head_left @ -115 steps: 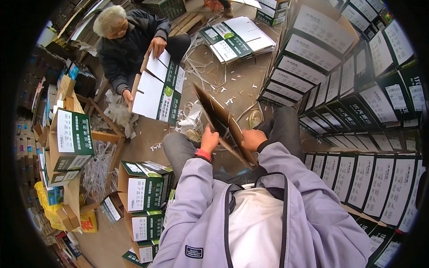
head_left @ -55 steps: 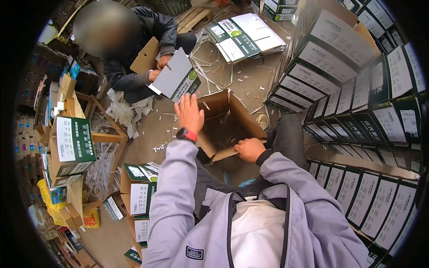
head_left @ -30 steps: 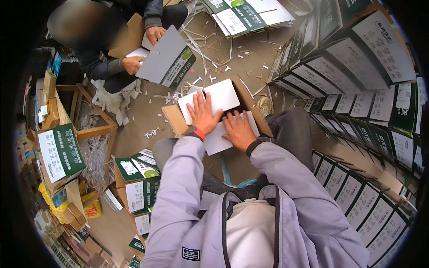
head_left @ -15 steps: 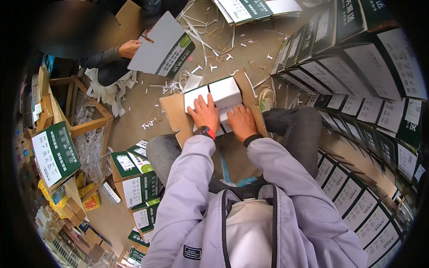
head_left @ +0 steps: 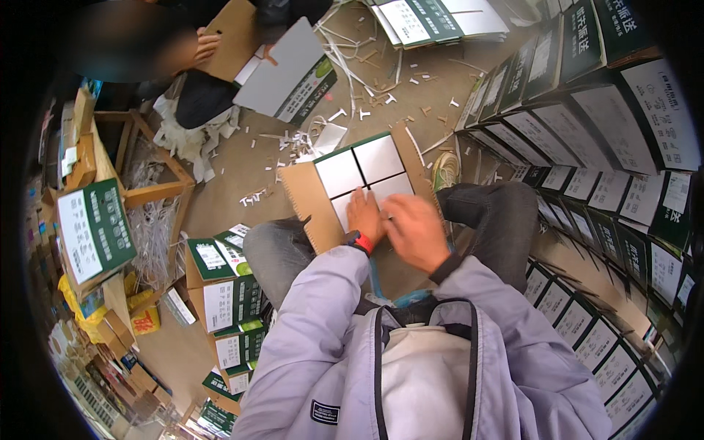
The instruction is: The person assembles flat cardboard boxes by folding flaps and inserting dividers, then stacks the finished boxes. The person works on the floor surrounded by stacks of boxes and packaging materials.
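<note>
Between my knees stands an open cardboard carton (head_left: 308,192), its brown side flaps spread left and right. Several white inner boxes (head_left: 383,158) fill it in a grid, their tops about level. My left hand (head_left: 364,217) lies open with its fingers flat on the near white boxes, by the seam between them. Just right of it, my right hand (head_left: 416,233) hovers over the near right part of the carton. It is blurred by motion with its fingers bent, and whether it holds anything is unclear.
Folded cartons stand in rows (head_left: 631,191) along the right. At the upper left another person's hand (head_left: 207,45) touches a half-folded carton (head_left: 282,70). Green-and-white cartons (head_left: 227,301) stack at my left, near a wooden frame (head_left: 158,192). Plastic clips (head_left: 253,198) and straps litter the floor.
The white boxes now sit level in the carton, where they were uneven. My left hand has moved nearer and right; my right hand has lifted off toward me. The other person's carton has tilted.
</note>
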Available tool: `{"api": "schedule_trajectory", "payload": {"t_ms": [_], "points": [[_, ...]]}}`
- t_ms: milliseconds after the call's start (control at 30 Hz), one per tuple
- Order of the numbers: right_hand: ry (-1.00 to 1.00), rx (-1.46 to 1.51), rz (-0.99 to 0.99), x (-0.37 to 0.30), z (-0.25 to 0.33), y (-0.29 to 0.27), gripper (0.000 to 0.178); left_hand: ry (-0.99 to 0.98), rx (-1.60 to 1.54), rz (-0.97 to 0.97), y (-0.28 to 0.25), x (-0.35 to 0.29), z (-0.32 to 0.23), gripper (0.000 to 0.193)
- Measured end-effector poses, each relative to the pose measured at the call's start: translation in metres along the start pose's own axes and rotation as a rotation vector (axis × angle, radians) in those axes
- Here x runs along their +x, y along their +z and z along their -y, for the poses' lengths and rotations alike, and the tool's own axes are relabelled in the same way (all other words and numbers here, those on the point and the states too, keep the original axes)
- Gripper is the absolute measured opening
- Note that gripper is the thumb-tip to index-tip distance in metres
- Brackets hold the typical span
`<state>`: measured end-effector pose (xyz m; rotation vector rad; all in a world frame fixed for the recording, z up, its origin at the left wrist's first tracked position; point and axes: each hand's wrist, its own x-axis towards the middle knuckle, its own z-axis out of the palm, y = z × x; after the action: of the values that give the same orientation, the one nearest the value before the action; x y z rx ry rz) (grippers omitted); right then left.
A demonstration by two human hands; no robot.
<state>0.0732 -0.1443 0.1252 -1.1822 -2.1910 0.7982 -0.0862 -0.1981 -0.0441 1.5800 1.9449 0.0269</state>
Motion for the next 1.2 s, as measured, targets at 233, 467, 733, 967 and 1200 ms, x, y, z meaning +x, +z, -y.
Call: {"api": "schedule_trajectory", "payload": {"t_ms": [233,467,733,967,1200], "points": [[0.864,0.639,-0.063,-0.072,-0.065,-0.024,0.086,-0.463,-0.654,0.319,-0.016,-0.114,0.033,0.038],[0.287,0.124,0.166,-0.050,-0.047,-0.009,0.098,-0.198,-0.865,-0.639,-0.038,-0.095,0.050,0.083],[0.046,-0.420,0.131,-0.058,-0.060,0.011,0.094,0.043,0.078,-0.447,-0.077,-0.076,0.025,0.092],[0.093,-0.457,0.344,-0.080,-0.079,0.041,0.092,0.055,0.500,-0.052,-0.080,-0.069,0.000,0.095],[0.703,0.066,0.060,0.014,-0.099,0.051,0.097,-0.043,-0.177,-0.396,-0.079,-0.025,0.028,0.092]]}}
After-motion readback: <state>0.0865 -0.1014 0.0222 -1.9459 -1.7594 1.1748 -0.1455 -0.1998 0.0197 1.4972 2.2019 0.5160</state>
